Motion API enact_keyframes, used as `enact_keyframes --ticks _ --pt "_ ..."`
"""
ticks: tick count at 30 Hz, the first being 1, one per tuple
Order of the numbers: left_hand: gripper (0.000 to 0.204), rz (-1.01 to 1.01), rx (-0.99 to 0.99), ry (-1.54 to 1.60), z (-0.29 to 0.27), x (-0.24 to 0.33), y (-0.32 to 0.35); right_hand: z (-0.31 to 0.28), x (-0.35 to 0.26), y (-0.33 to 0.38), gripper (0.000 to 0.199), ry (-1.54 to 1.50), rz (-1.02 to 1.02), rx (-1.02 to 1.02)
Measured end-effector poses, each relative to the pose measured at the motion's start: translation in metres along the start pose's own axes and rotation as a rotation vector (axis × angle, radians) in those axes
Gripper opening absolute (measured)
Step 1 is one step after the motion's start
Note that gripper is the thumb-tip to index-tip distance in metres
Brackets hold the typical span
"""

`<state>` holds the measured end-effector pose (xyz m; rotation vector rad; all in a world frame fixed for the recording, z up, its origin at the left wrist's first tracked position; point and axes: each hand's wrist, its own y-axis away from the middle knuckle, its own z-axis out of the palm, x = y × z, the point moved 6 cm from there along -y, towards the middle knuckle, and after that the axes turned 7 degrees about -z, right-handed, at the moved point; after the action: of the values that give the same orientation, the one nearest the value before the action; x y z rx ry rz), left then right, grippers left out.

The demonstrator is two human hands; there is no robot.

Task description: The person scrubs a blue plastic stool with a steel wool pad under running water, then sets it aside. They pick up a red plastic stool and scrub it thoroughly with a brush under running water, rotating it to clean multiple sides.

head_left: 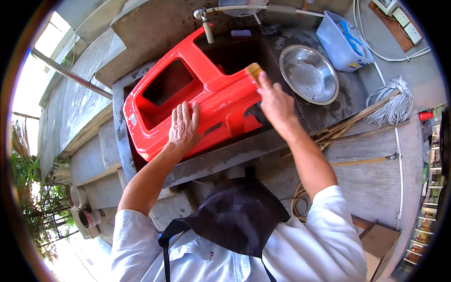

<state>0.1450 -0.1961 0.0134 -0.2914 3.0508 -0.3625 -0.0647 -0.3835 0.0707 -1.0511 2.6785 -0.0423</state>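
Note:
A large red plastic body shell (221, 94), like that of a toy car, leans tilted in a dark stone sink (120, 101). It has big window openings, and pale scuffs and wet suds-like patches mark its surface. My left hand (184, 124) lies flat on its near side, fingers stretched out. At the shell's right end, my right hand (278, 103) grips a yellow-brown scrubber (254, 71) against the red edge. Whether the scrubber is a sponge or a brush I cannot tell. The shell hides most of the sink's inside.
On the right ledge sits a steel basin (310, 77) with sudsy water. Behind it stands a clear plastic tub (336, 47). A tap (205, 28) hangs over the shell's back edge, near a bristle brush (241, 34). A string mop (399, 96) lies at right.

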Motion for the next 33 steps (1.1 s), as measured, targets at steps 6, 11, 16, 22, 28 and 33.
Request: enact_keyframes --ticks 6,11,16,22,28,33 --pt "0.098 0.001 0.042 0.019 0.000 0.004 -0.001 -0.003 -0.005 -0.028 0.058 0.024 -0.008 0.101" --pt "0.095 0.012 0.034 0.016 -0.001 0.002 -0.007 -0.002 -0.024 0.016 0.051 0.101 -0.091 -0.036" --pt "0.097 -0.009 -0.002 0.044 -0.005 0.000 -0.002 -0.030 -0.020 -0.013 0.048 0.250 -0.212 -0.138" --pt "0.098 0.006 -0.021 0.060 -0.004 0.003 -0.007 -0.031 -0.009 -0.028 0.051 0.303 -0.167 -0.226" --pt "0.102 0.012 -0.051 0.020 -0.001 0.002 -0.003 -0.044 -0.008 -0.037 0.054 0.273 -0.159 -0.227" --pt "0.101 0.016 -0.017 -0.009 0.000 -0.002 -0.005 -0.014 -0.014 -0.019 0.053 0.350 -0.177 -0.215"
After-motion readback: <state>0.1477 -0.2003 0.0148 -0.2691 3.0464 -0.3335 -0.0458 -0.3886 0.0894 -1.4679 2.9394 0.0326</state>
